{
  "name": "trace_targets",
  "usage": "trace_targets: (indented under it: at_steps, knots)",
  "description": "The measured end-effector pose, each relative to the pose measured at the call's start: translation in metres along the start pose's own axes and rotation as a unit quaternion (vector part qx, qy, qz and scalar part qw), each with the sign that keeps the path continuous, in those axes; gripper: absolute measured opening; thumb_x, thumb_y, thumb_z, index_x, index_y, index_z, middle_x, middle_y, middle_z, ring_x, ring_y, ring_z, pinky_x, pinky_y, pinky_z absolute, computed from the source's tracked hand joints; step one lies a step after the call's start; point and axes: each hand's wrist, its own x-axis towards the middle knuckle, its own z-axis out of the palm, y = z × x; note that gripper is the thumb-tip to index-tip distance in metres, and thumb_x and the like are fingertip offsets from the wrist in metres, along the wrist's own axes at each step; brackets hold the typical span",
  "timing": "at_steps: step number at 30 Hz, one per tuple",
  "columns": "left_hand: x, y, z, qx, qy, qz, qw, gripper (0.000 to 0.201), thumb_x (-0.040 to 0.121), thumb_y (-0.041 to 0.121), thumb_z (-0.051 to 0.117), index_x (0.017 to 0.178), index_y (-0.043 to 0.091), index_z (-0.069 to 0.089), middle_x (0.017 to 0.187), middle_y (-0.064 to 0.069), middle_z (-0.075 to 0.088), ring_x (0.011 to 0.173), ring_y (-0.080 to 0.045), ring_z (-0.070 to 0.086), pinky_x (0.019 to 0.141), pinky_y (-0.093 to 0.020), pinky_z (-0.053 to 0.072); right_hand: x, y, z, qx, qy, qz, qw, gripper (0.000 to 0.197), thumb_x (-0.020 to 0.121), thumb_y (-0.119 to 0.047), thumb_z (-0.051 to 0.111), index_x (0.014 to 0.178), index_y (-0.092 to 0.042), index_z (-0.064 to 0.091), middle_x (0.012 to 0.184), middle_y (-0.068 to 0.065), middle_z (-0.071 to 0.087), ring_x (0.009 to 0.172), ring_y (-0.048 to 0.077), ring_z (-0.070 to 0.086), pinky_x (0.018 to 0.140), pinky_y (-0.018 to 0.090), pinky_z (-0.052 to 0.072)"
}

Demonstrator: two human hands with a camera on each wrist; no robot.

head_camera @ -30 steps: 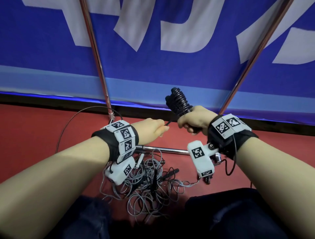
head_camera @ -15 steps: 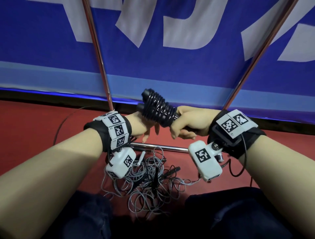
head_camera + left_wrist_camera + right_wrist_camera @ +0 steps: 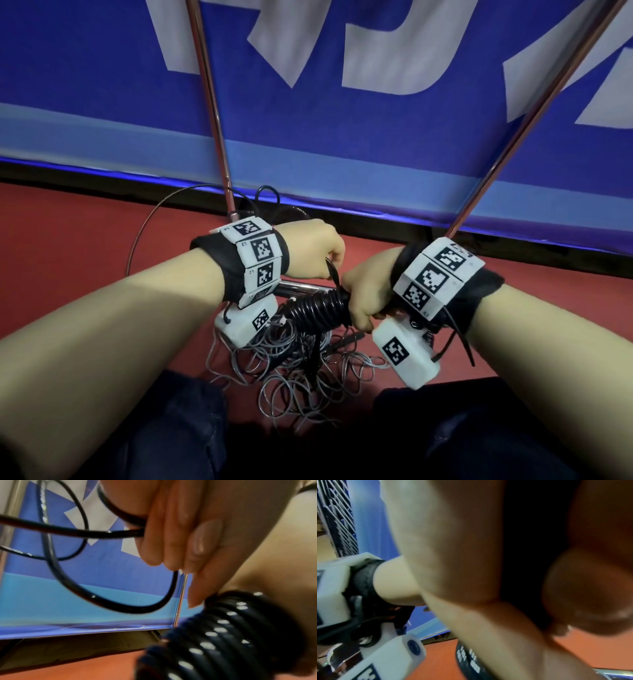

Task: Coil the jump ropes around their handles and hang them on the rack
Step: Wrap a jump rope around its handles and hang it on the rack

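The right hand (image 3: 364, 291) is curled tight round the handle of one black jump rope (image 3: 317, 310), its coils wound thick and held low between the wrists. The left hand (image 3: 317, 251) pinches that rope's loose end (image 3: 72, 532). One grey tangle of cord (image 3: 291, 373) lies on the red floor (image 3: 68, 240) below, by the rack (image 3: 210, 102) with its two slanting poles.

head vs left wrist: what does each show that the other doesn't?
Head only: right hand gripping the handle, grey rope pile on the floor, rack poles.
Left wrist only: left-hand fingers pinching the loose black rope, which the hand's back hides from the head camera.
Both: black coil, blue banner.
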Motion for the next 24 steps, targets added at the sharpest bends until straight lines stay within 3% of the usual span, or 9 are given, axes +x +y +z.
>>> trace_targets:
  at_steps: [3, 6, 9, 11, 13, 17, 19, 21, 24]
  knots:
    - [0.0, 0.009, 0.0, 0.016, 0.023, 0.009, 1.0, 0.024, 0.081, 0.014, 0.057, 0.099, 0.02, 0.071, 0.081, 0.008, 0.062, 0.085, -0.018, 0.059, 0.073, -0.025, 0.045, 0.01, 0.0, -0.001, 0.014, 0.031, 0.024, 0.999, 0.005, 0.087, 0.005, 0.058, 0.088, 0.001, 0.054, 0.06, 0.007, 0.047, 0.036, 0.009, 0.046, 0.034, 0.013, 0.035]
    - [0.0, 0.015, 0.002, -0.01, 0.03, -0.013, 0.999, 0.028, 0.077, 0.03, 0.062, 0.103, 0.02, 0.067, 0.076, 0.005, 0.061, 0.076, -0.02, 0.058, 0.068, -0.029, 0.047, 0.014, 0.007, -0.004, 0.021, 0.112, 0.036, 0.993, 0.008, 0.081, -0.003, 0.067, 0.087, -0.002, 0.061, 0.07, 0.007, 0.055, 0.056, 0.016, 0.052, 0.046, 0.021, 0.041]
    - [0.004, 0.014, 0.008, 0.031, 0.016, 0.005, 0.999, 0.028, 0.074, 0.038, 0.066, 0.095, 0.02, 0.062, 0.071, 0.005, 0.058, 0.068, -0.018, 0.054, 0.059, -0.028, 0.041, 0.015, 0.016, -0.008, 0.089, 0.138, 0.064, 0.984, 0.017, 0.077, -0.006, 0.072, 0.069, -0.006, 0.057, 0.059, 0.004, 0.052, 0.051, 0.017, 0.048, 0.049, 0.023, 0.041]
    - [0.008, 0.011, 0.013, 0.048, 0.022, 0.012, 0.999, 0.036, 0.073, 0.05, 0.07, 0.089, 0.02, 0.059, 0.076, 0.006, 0.061, 0.069, -0.016, 0.052, 0.059, -0.026, 0.035, 0.017, 0.021, -0.01, 0.122, 0.145, 0.084, 0.978, 0.022, 0.073, -0.008, 0.076, 0.069, -0.005, 0.054, 0.058, 0.004, 0.053, 0.048, 0.017, 0.048, 0.053, 0.023, 0.043]
    - [0.01, 0.009, 0.018, 0.061, 0.026, 0.011, 0.998, 0.049, 0.071, 0.061, 0.069, 0.095, 0.02, 0.06, 0.082, 0.005, 0.062, 0.074, -0.016, 0.053, 0.058, -0.026, 0.032, 0.017, 0.026, -0.013, 0.159, 0.122, 0.088, 0.976, 0.021, 0.07, -0.007, 0.076, 0.07, -0.005, 0.055, 0.054, 0.004, 0.053, 0.043, 0.016, 0.046, 0.052, 0.022, 0.042]
    - [0.01, 0.004, 0.017, 0.019, 0.042, 0.019, 0.999, 0.04, 0.072, 0.063, 0.066, 0.088, 0.027, 0.06, 0.062, 0.013, 0.05, 0.061, -0.009, 0.049, 0.049, -0.024, 0.027, 0.008, 0.043, -0.02, 0.262, 0.066, 0.019, 0.963, 0.015, 0.069, -0.007, 0.07, 0.059, -0.009, 0.059, 0.051, 0.004, 0.05, 0.043, 0.015, 0.043, 0.046, 0.02, 0.034]
    - [0.01, -0.004, 0.014, -0.028, 0.06, 0.009, 0.998, 0.036, 0.071, 0.061, 0.068, 0.084, 0.028, 0.063, 0.058, 0.012, 0.05, 0.056, -0.005, 0.047, 0.051, -0.024, 0.029, 0.002, 0.051, -0.023, 0.342, 0.076, -0.045, 0.935, 0.017, 0.075, -0.013, 0.066, 0.06, -0.009, 0.059, 0.049, 0.004, 0.051, 0.04, 0.014, 0.041, 0.041, 0.019, 0.031]
    - [0.012, -0.012, 0.011, -0.129, 0.091, -0.006, 0.987, 0.03, 0.07, 0.055, 0.073, 0.079, 0.027, 0.066, 0.056, 0.01, 0.051, 0.054, -0.006, 0.044, 0.054, -0.027, 0.033, -0.002, 0.057, -0.026, 0.452, 0.104, -0.123, 0.878, 0.03, 0.085, -0.022, 0.055, 0.058, -0.009, 0.061, 0.047, 0.006, 0.05, 0.034, 0.011, 0.037, 0.035, 0.018, 0.026]
    - [0.013, -0.022, 0.006, -0.243, 0.159, -0.032, 0.956, 0.025, 0.074, 0.046, 0.074, 0.07, 0.023, 0.066, 0.051, 0.01, 0.051, 0.049, -0.004, 0.041, 0.054, -0.022, 0.033, -0.005, 0.06, -0.03, 0.54, 0.157, -0.229, 0.795, 0.048, 0.083, -0.055, 0.049, 0.059, -0.014, 0.06, 0.05, 0.006, 0.044, 0.041, 0.016, 0.034, 0.048, 0.029, 0.021]
